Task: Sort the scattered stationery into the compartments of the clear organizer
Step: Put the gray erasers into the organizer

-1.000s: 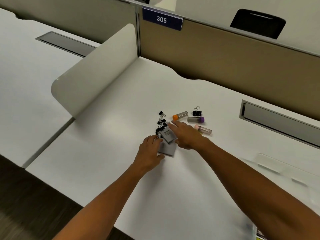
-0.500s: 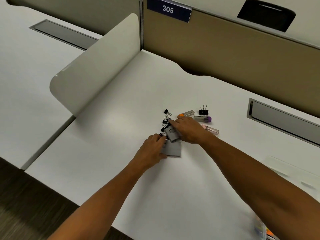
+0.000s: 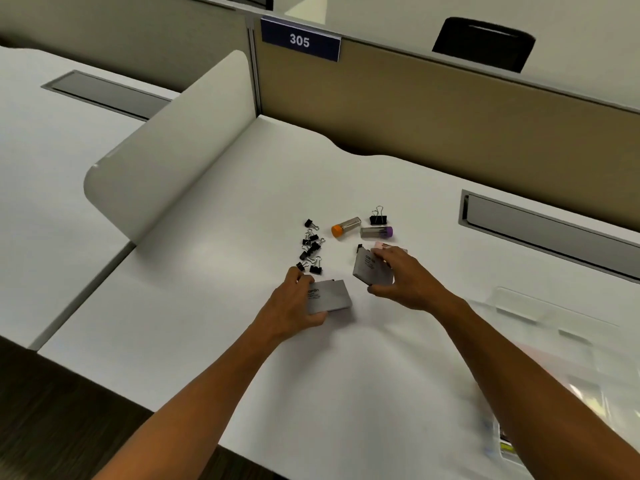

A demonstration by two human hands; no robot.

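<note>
Our left hand point(image 3: 294, 303) gripped one grey card stack point(image 3: 330, 295) against the table point(image 3: 214, 306); our right hand point(image 3: 403, 275) pinched another grey stack point(image 3: 370, 269), lifted. We judged we were gathering cards; next, carrying them right to the blurred clear organizer point(image 3: 540, 327).

You have a smooth, matt white desk point(image 3: 214, 306) under you. The two grey boxes point(image 3: 330, 296) look like matt card with printed lettering. The small binder clips point(image 3: 310, 247) at eleven o'clock of them are black with shiny wire handles. The tubes point(image 3: 346, 227) look like clear glossy plastic, capped orange and purple. The organizer point(image 3: 540, 327) at three o'clock is clear plastic.
</note>
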